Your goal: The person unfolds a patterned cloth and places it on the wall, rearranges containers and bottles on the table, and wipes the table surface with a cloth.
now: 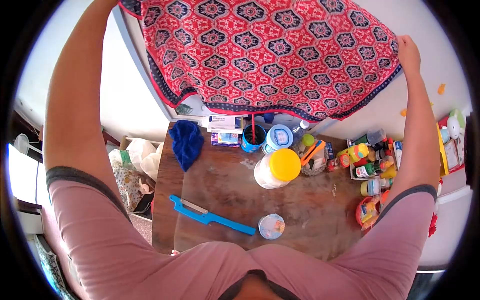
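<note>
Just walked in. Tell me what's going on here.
A person is holding up a red patterned cloth, spread wide in front of them. The right hand grips its right edge; the left arm reaches up at the cloth's other side, with the left hand out of frame. Below, a blue tool and a small round tub lie untouched on the wooden table, near a yellow-lidded jar.

Left arm (80, 95): raised, cropped at the upper edge. Right arm (418, 130): raised outward. Right hand (409, 54): fingers curled closed.
</note>
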Demonstrator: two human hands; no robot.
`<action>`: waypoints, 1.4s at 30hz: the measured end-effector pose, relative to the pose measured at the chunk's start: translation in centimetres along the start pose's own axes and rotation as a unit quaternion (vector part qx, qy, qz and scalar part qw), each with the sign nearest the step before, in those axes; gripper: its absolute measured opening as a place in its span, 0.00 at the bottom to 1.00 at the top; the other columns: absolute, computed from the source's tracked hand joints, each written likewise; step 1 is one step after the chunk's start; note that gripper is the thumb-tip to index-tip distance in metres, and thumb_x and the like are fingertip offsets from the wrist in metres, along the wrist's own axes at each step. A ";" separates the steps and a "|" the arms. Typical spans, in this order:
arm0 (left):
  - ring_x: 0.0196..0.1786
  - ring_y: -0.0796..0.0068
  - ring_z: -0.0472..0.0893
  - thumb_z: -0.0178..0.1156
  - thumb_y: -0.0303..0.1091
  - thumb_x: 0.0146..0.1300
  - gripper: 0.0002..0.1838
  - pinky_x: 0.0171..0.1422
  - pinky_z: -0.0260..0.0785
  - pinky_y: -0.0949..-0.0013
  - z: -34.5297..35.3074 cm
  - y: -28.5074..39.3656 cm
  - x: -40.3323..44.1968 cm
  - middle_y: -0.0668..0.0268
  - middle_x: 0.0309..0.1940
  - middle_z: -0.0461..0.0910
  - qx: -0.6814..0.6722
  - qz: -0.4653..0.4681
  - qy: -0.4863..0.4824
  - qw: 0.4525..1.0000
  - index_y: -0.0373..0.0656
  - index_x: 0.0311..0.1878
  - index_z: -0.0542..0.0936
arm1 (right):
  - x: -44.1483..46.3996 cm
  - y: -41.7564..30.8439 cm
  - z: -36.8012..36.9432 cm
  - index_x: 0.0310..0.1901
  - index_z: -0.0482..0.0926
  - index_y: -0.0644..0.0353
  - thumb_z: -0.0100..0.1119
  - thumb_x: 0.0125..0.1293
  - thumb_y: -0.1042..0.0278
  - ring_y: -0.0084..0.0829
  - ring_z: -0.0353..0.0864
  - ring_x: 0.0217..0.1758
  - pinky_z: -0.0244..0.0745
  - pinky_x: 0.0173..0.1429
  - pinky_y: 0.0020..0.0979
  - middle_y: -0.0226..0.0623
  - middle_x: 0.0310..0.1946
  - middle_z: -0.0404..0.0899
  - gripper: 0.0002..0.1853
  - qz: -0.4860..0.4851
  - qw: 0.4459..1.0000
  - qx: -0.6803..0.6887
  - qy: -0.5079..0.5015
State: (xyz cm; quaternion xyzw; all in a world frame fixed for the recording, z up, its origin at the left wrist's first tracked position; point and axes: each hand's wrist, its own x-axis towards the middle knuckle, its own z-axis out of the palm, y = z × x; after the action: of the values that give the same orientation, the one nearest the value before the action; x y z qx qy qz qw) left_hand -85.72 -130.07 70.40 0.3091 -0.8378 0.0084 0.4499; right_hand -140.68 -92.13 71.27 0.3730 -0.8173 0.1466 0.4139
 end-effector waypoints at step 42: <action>0.57 0.56 0.72 0.64 0.53 0.55 0.27 0.63 0.63 0.53 0.4 0.5 -4.5 0.59 0.53 0.73 0.170 0.012 0.029 0.985 0.48 0.55 0.77 | -5.7 -2.2 0.8 0.55 0.73 0.57 0.49 0.70 0.55 0.44 0.75 0.55 0.68 0.58 0.41 0.43 0.50 0.77 0.19 -0.090 0.995 0.035 0.036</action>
State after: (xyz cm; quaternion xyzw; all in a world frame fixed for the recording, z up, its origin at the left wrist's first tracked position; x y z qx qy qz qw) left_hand -84.44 -127.53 66.91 0.3707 -0.8145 0.1649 0.4147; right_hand -137.37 -91.25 66.20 0.4538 -0.7591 0.1505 0.4418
